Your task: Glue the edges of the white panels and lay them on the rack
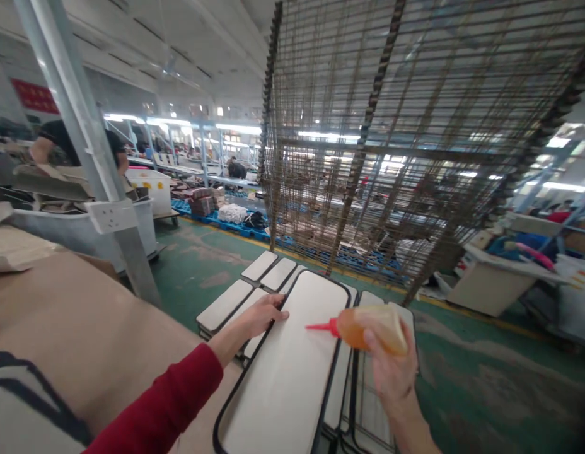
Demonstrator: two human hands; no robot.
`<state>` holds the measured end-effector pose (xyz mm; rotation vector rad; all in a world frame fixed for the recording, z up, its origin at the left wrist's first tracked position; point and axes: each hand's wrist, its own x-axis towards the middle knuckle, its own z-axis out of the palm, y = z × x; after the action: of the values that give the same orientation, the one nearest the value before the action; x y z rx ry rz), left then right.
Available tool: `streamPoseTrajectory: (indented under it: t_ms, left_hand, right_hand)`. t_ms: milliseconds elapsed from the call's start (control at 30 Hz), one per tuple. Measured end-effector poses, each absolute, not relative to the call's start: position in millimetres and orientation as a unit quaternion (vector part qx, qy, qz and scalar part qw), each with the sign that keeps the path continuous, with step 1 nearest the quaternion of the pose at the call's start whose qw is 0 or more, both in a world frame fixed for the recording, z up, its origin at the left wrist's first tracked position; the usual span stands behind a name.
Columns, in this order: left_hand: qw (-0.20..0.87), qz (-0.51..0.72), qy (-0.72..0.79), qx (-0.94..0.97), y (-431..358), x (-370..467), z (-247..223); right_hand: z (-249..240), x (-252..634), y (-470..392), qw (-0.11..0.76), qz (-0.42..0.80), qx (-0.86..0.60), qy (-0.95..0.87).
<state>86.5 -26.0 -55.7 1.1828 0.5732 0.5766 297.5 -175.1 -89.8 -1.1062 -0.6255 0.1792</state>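
Note:
A long white panel with a black raised edge [292,372] lies tilted in front of me. My left hand [263,315] grips its left edge, the thumb resting on the white face and the fingers over the rim. In my right hand [391,366] is a squeeze bottle [375,328] of amber liquid with a red pointed nozzle. It is held nearly level, its tip pointing left above the middle of the panel. Whether the tip touches the surface I cannot tell. More white panels with dark edges [225,304] lie beneath and around the long one.
A tall wire rack [363,151] stands just beyond the panels. A tan tabletop [94,340] spreads to my left, beside a metal post [84,113]. Behind it is a white bin [144,230], with a person [60,142] bending nearby. Another cluttered table [491,277] stands at right.

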Motion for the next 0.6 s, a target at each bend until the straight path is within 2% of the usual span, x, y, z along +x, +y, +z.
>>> streamPoseTrajectory:
  t_ms: [133, 300, 433, 500, 600]
  left_hand:
    - [0.766, 0.251, 0.241, 0.541, -26.7, 94.9, -56.8]
    - [0.752, 0.259, 0.274, 0.541, -20.2, 100.3, -58.8]
    - [0.758, 0.241, 0.256, 0.55, -26.2, 111.0, -54.7]
    - [0.765, 0.237, 0.252, 0.543, -28.9, 121.3, -55.7]
    - [0.769, 0.234, 0.267, 0.532, -28.8, 138.7, -63.3]
  right_hand:
    - [-85.5, 324.0, -175.8, 0.805, 0.089, -0.513, -0.284]
    - [-116.4, 305.5, -216.6, 0.746, 0.206, -0.541, -0.329]
    - [-95.4, 329.0, -209.9, 0.84, 0.111, -0.474, -0.24]
    - [-88.7, 343.5, -207.2, 0.843, 0.099, -0.473, -0.236]
    - [-103.5, 347.3, -220.9, 0.821, 0.126, -0.499, -0.249]
